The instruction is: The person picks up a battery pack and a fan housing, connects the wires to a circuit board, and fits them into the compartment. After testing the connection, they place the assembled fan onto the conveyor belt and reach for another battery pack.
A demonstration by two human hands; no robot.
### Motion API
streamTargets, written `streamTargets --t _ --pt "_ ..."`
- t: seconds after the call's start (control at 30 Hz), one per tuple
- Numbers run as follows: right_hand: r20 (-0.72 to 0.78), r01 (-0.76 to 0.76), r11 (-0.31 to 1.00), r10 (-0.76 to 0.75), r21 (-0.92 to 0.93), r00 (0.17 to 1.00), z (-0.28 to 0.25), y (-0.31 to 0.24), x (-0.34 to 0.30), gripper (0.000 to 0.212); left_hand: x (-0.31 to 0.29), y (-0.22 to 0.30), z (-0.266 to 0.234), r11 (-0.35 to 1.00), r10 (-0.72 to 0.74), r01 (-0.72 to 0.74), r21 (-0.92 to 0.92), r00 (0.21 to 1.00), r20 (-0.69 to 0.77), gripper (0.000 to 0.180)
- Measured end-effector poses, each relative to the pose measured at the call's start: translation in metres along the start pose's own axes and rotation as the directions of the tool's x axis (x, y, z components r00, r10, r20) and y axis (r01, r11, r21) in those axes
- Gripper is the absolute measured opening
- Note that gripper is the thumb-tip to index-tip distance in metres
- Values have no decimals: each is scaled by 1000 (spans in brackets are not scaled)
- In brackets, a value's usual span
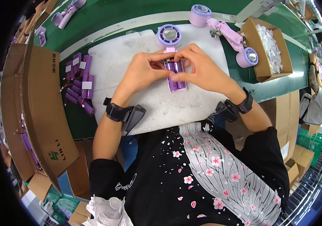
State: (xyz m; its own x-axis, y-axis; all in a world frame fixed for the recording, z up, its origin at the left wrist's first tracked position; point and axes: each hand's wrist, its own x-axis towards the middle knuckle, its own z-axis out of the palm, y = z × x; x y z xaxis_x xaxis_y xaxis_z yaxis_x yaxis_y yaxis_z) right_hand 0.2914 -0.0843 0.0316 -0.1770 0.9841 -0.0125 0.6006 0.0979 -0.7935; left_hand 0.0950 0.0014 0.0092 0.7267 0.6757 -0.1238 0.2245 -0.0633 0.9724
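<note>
A lilac handheld fan (169, 35) lies on the white foam sheet (157, 107), its round head away from me and its opened handle toward me. Purple battery cells (176, 80) sit side by side in the handle. My left hand (146, 69) is closed at the handle's left side, thumb on the cells and forefinger near the neck. From the right, my right hand (200, 69) grips the same handle, with its thumb across the cells and bent fingers at the upper end. The fingers partly hide what lies between the cells and the neck.
Several purple battery packs (87, 85) with red wires lie left of the foam, beside a large cardboard box (49, 101). More opened fans (230, 35) lie at the far right, by a carton (260, 71) of white pieces. Another person (319, 100) is at the right.
</note>
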Motion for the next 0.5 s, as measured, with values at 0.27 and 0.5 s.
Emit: streamTargets --t 0.27,0.5 --pt "-297 21 997 4 78 955 30 -33 15 16 -18 3 -13 998 20 -19 67 1000 -9 54" --pt "-99 -100 991 108 88 989 25 -50 18 11 -34 13 -21 989 -10 11 151 1000 -10 52"
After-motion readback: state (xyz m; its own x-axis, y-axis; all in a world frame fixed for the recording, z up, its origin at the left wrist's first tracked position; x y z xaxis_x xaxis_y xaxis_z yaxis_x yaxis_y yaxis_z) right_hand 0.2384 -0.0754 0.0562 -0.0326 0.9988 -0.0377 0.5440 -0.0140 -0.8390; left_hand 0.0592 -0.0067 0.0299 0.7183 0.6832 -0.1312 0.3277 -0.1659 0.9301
